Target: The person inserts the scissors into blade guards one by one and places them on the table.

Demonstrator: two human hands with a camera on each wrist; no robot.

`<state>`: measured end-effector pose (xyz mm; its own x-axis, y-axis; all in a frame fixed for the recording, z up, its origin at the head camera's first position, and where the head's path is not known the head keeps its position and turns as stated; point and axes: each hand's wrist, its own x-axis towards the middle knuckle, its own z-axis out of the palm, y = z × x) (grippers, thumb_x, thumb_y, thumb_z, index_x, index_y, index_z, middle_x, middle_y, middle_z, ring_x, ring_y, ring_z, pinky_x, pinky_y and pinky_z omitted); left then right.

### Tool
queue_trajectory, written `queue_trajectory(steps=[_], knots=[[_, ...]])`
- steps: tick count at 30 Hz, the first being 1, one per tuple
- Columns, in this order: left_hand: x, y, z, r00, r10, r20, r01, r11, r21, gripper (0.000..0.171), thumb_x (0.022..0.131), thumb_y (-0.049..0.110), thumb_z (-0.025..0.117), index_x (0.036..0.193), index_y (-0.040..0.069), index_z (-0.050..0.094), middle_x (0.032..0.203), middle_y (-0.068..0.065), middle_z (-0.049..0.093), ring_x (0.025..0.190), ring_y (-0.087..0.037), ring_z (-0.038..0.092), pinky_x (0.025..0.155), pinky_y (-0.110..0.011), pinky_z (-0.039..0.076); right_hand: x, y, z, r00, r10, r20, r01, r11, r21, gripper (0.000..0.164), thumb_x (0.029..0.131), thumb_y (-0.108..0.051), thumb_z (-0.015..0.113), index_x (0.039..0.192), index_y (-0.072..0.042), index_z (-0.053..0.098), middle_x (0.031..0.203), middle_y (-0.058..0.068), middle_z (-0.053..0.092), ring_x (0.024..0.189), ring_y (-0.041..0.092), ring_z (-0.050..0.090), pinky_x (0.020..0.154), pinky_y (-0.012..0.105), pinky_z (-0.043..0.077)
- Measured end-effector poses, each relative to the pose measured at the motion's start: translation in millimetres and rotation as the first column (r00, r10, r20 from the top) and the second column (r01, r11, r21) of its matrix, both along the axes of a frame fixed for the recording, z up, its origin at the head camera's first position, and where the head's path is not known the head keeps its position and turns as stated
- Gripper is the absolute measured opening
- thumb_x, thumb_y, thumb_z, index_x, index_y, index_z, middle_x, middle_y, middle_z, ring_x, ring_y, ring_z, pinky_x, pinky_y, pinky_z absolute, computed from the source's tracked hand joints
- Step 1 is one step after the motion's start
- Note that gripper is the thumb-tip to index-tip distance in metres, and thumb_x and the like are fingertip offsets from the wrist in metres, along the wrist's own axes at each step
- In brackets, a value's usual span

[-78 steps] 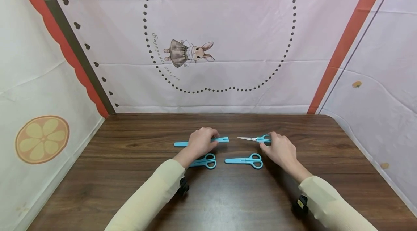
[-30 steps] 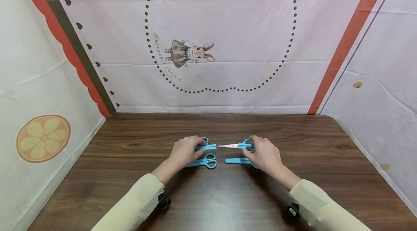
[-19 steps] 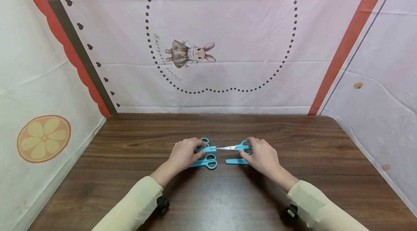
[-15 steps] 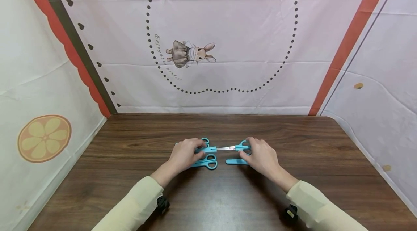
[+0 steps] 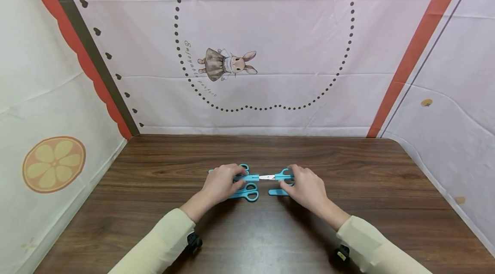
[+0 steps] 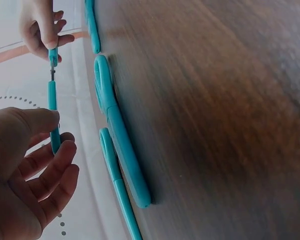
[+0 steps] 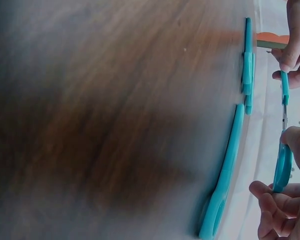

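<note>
My left hand (image 5: 221,183) pinches a light-blue scissors sheath (image 5: 253,178) between thumb and fingers. My right hand (image 5: 308,186) holds a pair of scissors (image 5: 284,177) by its light-blue handles, blades toward the left. The front of the blades is inside the sheath's mouth, while a short length of bare metal shows between sheath and handles. In the left wrist view, the sheath (image 6: 52,97) and scissors line up, raised above the table. From the right wrist, the scissors' handle loop (image 7: 283,167) sits between thumb and fingers.
Sheathed light-blue scissors (image 5: 247,193) lie in front of the left hand. Another sheathed pair (image 5: 276,192) is partly hidden under the right hand. Behind the left hand, a third pair's handle (image 5: 244,166) shows. The wooden table (image 5: 247,239) meets a printed cloth (image 5: 270,93) at the back.
Both hands came left and nearer each other, bringing the scissors up to the sheath. The blade tips have gone into the sheath, and less metal shows now than half a second ago.
</note>
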<state>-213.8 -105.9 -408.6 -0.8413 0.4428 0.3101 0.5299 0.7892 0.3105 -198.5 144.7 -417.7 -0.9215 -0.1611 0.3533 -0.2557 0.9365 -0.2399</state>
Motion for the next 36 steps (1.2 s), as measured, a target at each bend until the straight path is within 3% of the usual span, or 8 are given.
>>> queue_trajectory(steps=[13, 27, 36], knots=[[1.5, 5, -1.5, 1.000, 0.000, -0.010, 0.000, 1.000, 0.008, 0.013, 0.083, 0.022, 0.068, 0.095, 0.019, 0.069, 0.092, 0.008, 0.066, 0.064, -0.001, 0.052, 0.052, -0.017, 0.040, 1.7, -8, 1.7, 1.000, 0.013, 0.005, -0.013, 1.000, -0.004, 0.048, 0.074, -0.044, 0.069, 0.107, -0.010, 0.062, 0.073, 0.000, 0.063, 0.058, 0.012, 0.053, 0.042, 0.025, 0.036], [4.9, 8, -3.5, 0.999, 0.003, -0.037, -0.002, 0.999, 0.040, 0.011, 0.082, 0.020, 0.068, 0.093, 0.018, 0.070, 0.086, 0.006, 0.065, 0.056, 0.000, 0.047, 0.046, -0.017, 0.037, 3.0, -11, 1.5, 1.000, 0.021, 0.005, -0.021, 1.000, -0.002, 0.049, 0.075, -0.045, 0.070, 0.108, -0.010, 0.062, 0.074, 0.001, 0.062, 0.059, 0.013, 0.053, 0.043, 0.025, 0.037], [5.5, 9, -4.8, 0.999, 0.006, -0.036, -0.004, 0.999, 0.042, 0.011, 0.082, 0.019, 0.068, 0.093, 0.019, 0.069, 0.085, 0.007, 0.065, 0.058, 0.000, 0.048, 0.050, -0.016, 0.038, 3.5, -12, 1.7, 1.000, 0.025, -0.006, -0.025, 1.000, -0.006, 0.049, 0.074, -0.045, 0.070, 0.107, -0.010, 0.062, 0.071, -0.001, 0.061, 0.058, 0.012, 0.053, 0.042, 0.024, 0.036]])
